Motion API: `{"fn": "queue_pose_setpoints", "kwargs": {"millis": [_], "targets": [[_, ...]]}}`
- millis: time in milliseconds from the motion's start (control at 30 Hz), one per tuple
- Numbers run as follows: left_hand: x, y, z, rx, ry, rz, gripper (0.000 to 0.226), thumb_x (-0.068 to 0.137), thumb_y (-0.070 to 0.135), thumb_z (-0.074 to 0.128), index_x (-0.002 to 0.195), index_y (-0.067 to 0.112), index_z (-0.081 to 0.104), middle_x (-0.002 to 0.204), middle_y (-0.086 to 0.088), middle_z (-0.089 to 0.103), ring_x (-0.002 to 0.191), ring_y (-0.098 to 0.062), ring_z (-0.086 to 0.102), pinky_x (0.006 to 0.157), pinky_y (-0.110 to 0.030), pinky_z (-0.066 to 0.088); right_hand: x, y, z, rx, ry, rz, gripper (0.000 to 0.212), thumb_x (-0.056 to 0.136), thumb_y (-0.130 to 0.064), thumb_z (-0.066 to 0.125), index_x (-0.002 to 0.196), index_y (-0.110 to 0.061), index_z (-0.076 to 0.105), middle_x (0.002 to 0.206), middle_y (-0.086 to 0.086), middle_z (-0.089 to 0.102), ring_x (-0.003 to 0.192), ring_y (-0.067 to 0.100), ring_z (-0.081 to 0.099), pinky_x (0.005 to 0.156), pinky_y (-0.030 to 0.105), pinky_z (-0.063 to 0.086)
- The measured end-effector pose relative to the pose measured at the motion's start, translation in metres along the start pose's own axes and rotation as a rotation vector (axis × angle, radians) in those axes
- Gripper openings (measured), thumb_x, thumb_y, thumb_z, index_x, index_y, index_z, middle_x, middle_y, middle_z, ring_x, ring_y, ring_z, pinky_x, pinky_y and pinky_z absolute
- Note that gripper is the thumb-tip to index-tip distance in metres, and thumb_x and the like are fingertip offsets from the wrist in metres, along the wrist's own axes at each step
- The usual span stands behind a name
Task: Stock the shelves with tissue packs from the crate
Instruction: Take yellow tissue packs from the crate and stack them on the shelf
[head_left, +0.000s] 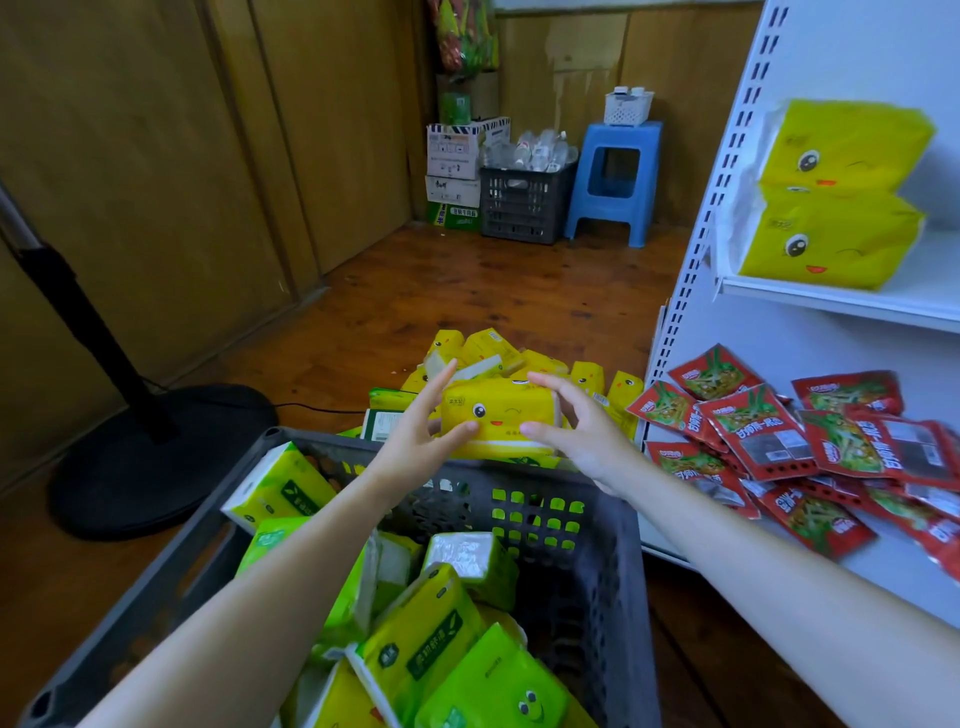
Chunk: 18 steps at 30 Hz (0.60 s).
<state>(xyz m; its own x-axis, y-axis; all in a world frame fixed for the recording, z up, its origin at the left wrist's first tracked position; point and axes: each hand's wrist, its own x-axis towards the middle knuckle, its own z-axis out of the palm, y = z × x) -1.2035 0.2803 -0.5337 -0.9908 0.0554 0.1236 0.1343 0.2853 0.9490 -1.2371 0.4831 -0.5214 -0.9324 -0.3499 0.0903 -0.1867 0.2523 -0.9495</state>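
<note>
Both hands are up at the far rim of the grey perforated plastic crate (597, 519). The left hand (415, 423) and right hand (579, 423) are spread wide, one at each end of a yellow plastic-wrapped tissue pack with a cartoon face (501, 410). Each thumb tip touches the pack's front face low down, and the fingers are near straight, reaching over the top corners. There's no tight wrap. I can't tell whether the hands carry the pack or it rests on what's under it. The pack is upright, face toward the camera, and sits between the palms. Just behind the hands is a loose heap of yellow tissue packs (493, 353) on the wooden floor. Below the wrists, inside the crate, is a jumble of green-and-yellow tissue packs (421, 639), tilted every way. Right of the right hand is the white metal shelf unit (841, 304). Red foil snack sachets (753, 426) are scattered on its lower level, and two yellow face packs stacked flat (831, 244) sit on the level above and right. Well left of the left hand is the black round stand base (161, 457). Far behind are a blue plastic stool (615, 182) and a dark slatted crate of clear bottles (524, 205).
</note>
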Motion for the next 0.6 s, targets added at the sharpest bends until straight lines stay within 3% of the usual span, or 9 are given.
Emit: {"fn": "queue_pose_setpoints", "kwargs": {"millis": [100, 200, 367, 433, 533, 600], "targets": [[0.004, -0.003, 0.001, 0.095, -0.031, 0.006, 0.050, 0.087, 0.028, 0.064, 0.121, 0.058, 0.042, 0.149, 0.004, 0.036, 0.131, -0.023, 0.043, 0.105, -0.050, 0.040, 0.003, 0.010, -0.003, -0.113, -0.046, 0.031, 0.060, 0.084, -0.014, 0.068, 0.133, -0.035, 0.040, 0.154, -0.004, 0.019, 0.143, 0.013, 0.015, 0.113, 0.034, 0.021], [0.005, -0.015, 0.000, 0.253, -0.118, -0.086, 0.050, 0.090, 0.016, 0.060, 0.122, 0.048, 0.038, 0.149, -0.001, 0.034, 0.131, -0.027, 0.042, 0.101, -0.050, 0.043, 0.002, 0.023, -0.001, -0.313, -0.137, 0.072, 0.067, 0.083, -0.017, 0.068, 0.139, -0.032, 0.034, 0.154, -0.001, 0.017, 0.143, 0.017, 0.014, 0.115, 0.037, 0.017], [0.002, -0.013, 0.000, 0.199, -0.113, -0.171, 0.042, 0.093, 0.027, 0.055, 0.131, 0.037, 0.041, 0.144, -0.010, 0.038, 0.135, -0.025, 0.037, 0.106, -0.042, 0.039, -0.002, 0.023, 0.008, -0.367, -0.138, 0.117, 0.071, 0.080, -0.024, 0.072, 0.140, -0.032, 0.034, 0.153, 0.005, 0.021, 0.141, 0.023, 0.021, 0.110, 0.035, 0.024], [0.001, -0.012, 0.001, 0.214, -0.080, -0.170, 0.038, 0.095, 0.026, 0.051, 0.132, 0.030, 0.044, 0.138, -0.013, 0.042, 0.134, -0.024, 0.038, 0.101, -0.036, 0.040, -0.006, 0.020, 0.012, -0.341, -0.132, 0.136, 0.071, 0.081, -0.024, 0.071, 0.141, -0.032, 0.034, 0.152, 0.004, 0.025, 0.138, 0.026, 0.027, 0.108, 0.037, 0.028], [0.001, -0.009, 0.000, 0.201, -0.044, -0.109, 0.023, 0.092, 0.030, 0.053, 0.113, 0.039, 0.051, 0.110, -0.006, 0.053, 0.118, -0.024, 0.052, 0.094, -0.042, 0.047, -0.008, 0.015, 0.011, -0.284, -0.071, 0.120, 0.061, 0.084, -0.023, 0.068, 0.137, -0.032, 0.039, 0.146, 0.006, 0.034, 0.133, 0.025, 0.035, 0.101, 0.032, 0.034], [0.004, 0.002, 0.002, 0.155, 0.005, -0.051, 0.023, 0.091, 0.030, 0.054, 0.110, 0.043, 0.053, 0.112, -0.005, 0.059, 0.111, -0.022, 0.057, 0.088, -0.041, 0.051, -0.006, 0.007, 0.004, -0.191, -0.013, 0.082, 0.054, 0.085, -0.022, 0.067, 0.132, -0.032, 0.044, 0.144, 0.008, 0.038, 0.136, 0.023, 0.032, 0.098, 0.026, 0.031]]}}
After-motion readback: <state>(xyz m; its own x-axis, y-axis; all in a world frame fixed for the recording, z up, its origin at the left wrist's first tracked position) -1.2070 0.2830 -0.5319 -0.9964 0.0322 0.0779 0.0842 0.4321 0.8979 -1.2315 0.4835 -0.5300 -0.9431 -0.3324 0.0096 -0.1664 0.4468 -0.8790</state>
